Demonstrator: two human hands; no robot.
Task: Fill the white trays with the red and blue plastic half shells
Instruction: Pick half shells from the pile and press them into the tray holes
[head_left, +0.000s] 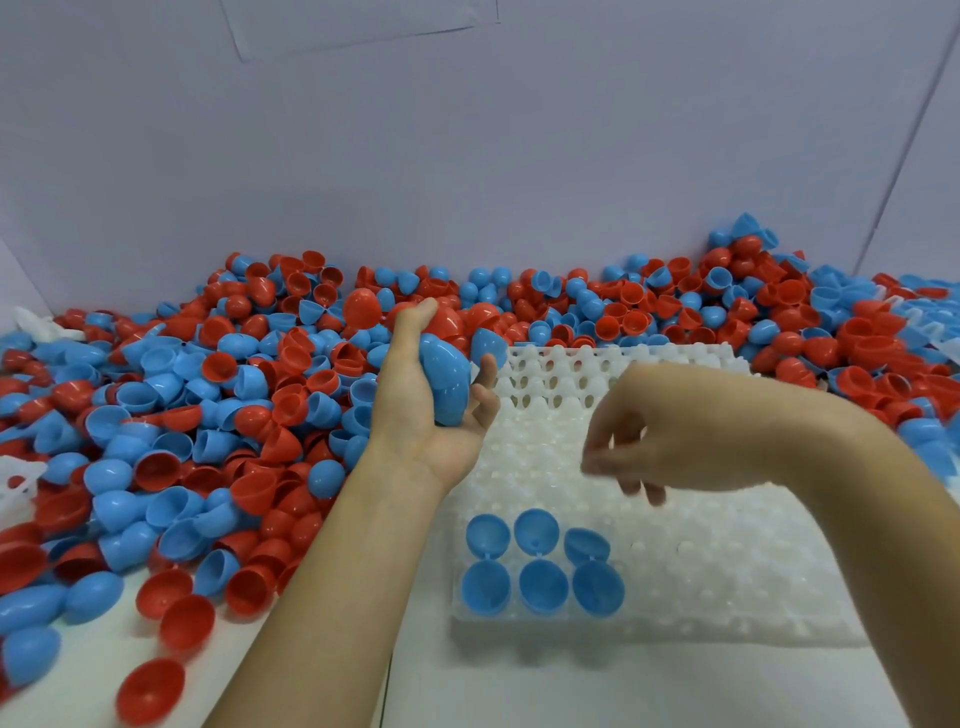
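Progress slight so far. White tray (727, 571) on the table, near side toward the person, far edge against the heap. Six blue half shells (540, 566) seated at the tray's near-left corner, two rows of three, hollow side up. All other pockets bare, so far as visible; far-right part hidden behind the right arm. No red shell in the tray yet.

Left hand (431, 395) raised over the tray's left edge, palm turned up, fingers curled round a stack of blue shells (447, 379), with red shells (447, 319) showing at the fingertips above. Apparently a supply ready for placing.

Right hand (649, 441) hovering over the middle of the tray, fingers pointing down and loosely bunched, blurred; nothing visible between the fingertips, though impossible to be sure given the blur. Hands apart, not touching each other.

Loose pile of red and blue shells (208, 415) spread across the table to the left and behind the tray, a few strays near the front-left. Bits of other white trays (15, 483) poking out at the left edge.

Judged from this: one corner done, nearly the whole tray left, other trays untouched.
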